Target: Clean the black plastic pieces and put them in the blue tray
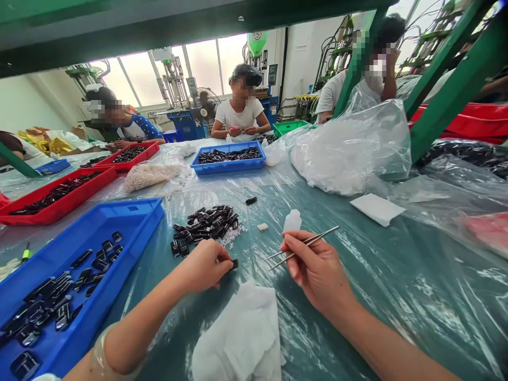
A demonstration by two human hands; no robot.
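Note:
Between thumb and fingers, my left hand (pixel 210 266) pinches a small black plastic part (pixel 234 264), mostly hidden by the fingers. My right hand (pixel 317 264) grips metal tweezers (pixel 317 237), their two tips apart and pointing left, with nothing between them. Behind my left hand lies a heap of glossy black parts (pixel 210 222), with small white bits (pixel 232 235) scattered at its right edge. A white plastic bottle (pixel 292 221) is just beyond my right hand. In front of me, between my forearms, rests a crumpled white cloth (pixel 246 333).
To the left, a blue tray (pixel 153 214) holds black parts, with red trays (pixel 107 177) behind it. Another full blue tray (pixel 228 168) stands ahead. Clear bags (pixel 353 143) of white material sit at right. Green beams (pixel 432 79) cross overhead and right. Several people sit across the table.

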